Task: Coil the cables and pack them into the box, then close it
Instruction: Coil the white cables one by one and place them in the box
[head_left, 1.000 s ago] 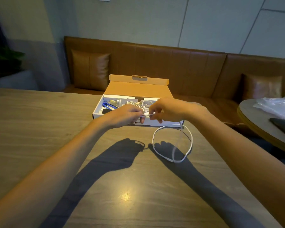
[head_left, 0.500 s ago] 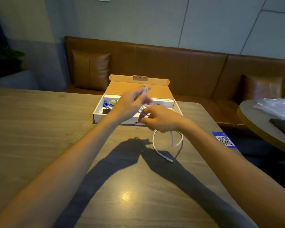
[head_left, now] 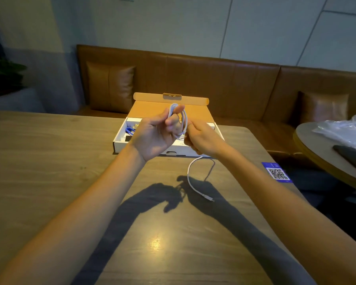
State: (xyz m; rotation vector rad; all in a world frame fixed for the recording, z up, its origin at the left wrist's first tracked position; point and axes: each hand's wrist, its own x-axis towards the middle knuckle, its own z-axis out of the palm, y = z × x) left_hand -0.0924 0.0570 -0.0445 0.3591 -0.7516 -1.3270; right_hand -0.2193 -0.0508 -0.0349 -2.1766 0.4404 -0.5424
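Note:
A white cable [head_left: 190, 177] is partly wound in loops around the fingers of my left hand [head_left: 154, 136], which is raised palm-up in front of the box. My right hand [head_left: 203, 138] pinches the same cable just right of the loops. The cable's free tail hangs below my right hand and curves across the table, its plug lying on the wood. The open cardboard box [head_left: 119, 140] stands behind my hands, white-walled with a brown lid folded back. A blue item and small parts show in its left end; my hands hide the rest of it.
The wooden table [head_left: 49, 161] stretches left and toward me. A blue QR-code sticker [head_left: 276, 172] lies near its right edge. A round table [head_left: 308, 153] at right carries a plastic bag and a dark flat object. A brown leather bench runs behind.
My left hand has turned palm-up and lifted with cable loops around its fingers. My right hand moved up beside it. The big loop on the table has shrunk to a short tail.

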